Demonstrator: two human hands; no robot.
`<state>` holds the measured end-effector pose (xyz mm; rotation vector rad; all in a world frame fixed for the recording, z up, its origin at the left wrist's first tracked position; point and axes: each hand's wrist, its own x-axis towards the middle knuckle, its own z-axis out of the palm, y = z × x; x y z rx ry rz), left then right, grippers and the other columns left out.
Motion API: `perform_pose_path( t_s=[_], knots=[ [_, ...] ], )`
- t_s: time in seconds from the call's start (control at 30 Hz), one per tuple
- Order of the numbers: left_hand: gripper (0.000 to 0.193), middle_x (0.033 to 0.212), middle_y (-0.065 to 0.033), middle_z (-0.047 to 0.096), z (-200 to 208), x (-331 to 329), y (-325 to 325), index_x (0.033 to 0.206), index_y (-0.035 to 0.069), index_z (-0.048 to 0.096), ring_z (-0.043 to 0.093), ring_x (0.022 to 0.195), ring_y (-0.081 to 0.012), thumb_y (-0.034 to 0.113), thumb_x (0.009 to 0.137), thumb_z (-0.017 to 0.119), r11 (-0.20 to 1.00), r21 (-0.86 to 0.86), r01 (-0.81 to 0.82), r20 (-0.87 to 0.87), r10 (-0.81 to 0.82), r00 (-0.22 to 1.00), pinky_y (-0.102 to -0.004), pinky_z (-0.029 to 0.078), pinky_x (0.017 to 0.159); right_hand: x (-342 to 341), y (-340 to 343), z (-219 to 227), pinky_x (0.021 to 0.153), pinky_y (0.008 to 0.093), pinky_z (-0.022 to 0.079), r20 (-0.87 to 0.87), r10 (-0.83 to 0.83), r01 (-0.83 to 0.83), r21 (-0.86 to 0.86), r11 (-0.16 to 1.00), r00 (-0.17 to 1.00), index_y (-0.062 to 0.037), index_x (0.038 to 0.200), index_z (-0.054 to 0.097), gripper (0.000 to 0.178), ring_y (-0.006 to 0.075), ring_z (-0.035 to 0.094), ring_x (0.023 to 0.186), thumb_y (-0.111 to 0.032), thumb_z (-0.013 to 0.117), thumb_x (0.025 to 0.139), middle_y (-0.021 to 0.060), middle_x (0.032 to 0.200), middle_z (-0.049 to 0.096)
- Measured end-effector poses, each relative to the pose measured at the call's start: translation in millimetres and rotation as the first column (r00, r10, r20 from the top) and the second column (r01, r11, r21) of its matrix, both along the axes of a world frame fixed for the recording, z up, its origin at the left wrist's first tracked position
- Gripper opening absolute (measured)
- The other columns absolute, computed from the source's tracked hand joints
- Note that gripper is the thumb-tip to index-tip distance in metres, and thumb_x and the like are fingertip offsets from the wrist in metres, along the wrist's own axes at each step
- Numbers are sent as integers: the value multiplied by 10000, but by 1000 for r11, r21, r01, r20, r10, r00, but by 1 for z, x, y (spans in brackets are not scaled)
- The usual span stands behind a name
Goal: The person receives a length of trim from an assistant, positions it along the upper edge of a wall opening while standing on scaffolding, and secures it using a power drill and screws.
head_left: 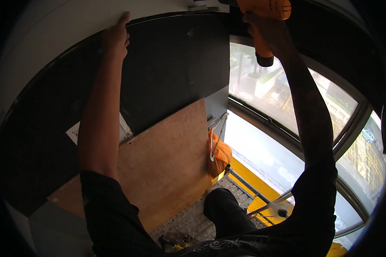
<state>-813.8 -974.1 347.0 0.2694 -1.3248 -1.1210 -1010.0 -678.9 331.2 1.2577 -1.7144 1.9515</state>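
Note:
Raised overhead, my right hand (270, 32) is wrapped round the grip of an orange power drill (275, 9). The drill's body reaches the upper edge of the picture, and its front end is too dark to make out. On the left, my left hand (115, 39) lies against the top of a large black panel (167, 64), where the panel meets a pale surface (90, 17). One finger stretches upward over that edge while others are bent; no tool shows in this hand.
A brown board (167, 158) leans below the black panel, beside an orange bag (219, 154) with a white strap. Windows (261, 81) line the right side. Underfoot is a metal platform (193, 214) with a grey rail (251, 186). A white plate (73, 132) shows behind my left forearm.

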Motion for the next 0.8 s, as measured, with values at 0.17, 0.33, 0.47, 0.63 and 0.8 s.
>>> perform_pose_path(
  t_s=[0.17,0.33,0.47,0.63,0.8],
  knots=[
    [406,705,15,486,1,2,-8,997,64,622,461,598,-81,406,818,750,1000,-16,-9,111,11,994,-250,402,560,-23,0,-4,599,290,500,-200,-6,15,44,999,980,-40,924,623,247,130,615,636,-235,722,807,35,713,619],
    [425,716,14,486,2,4,-6,1015,52,612,462,600,-82,400,816,754,999,-8,-50,137,51,989,-244,408,562,-28,-4,-9,633,287,507,-275,-49,59,28,998,960,-54,939,636,268,131,623,649,-259,737,801,32,710,625],
    [292,596,59,355,2,-3,5,801,113,569,319,464,-54,307,807,787,998,44,-40,1,40,999,-209,235,418,-30,-6,-9,625,285,512,-180,-129,143,66,988,975,-69,959,642,264,130,635,668,-269,739,815,33,736,645],
    [300,596,61,352,4,2,5,836,95,593,337,475,-59,321,805,789,999,31,-20,49,19,999,-218,267,436,-41,-15,-17,616,296,519,-386,-193,242,83,967,902,-69,1015,640,262,126,645,713,-246,726,841,45,829,671],
    [283,603,58,349,-3,22,12,864,91,605,346,488,-52,327,833,760,998,66,-3,101,-3,995,-223,292,456,-24,-15,-44,738,315,558,-517,-115,60,-121,991,849,-44,1129,603,344,168,675,857,-132,743,827,68,939,684]
  ],
)
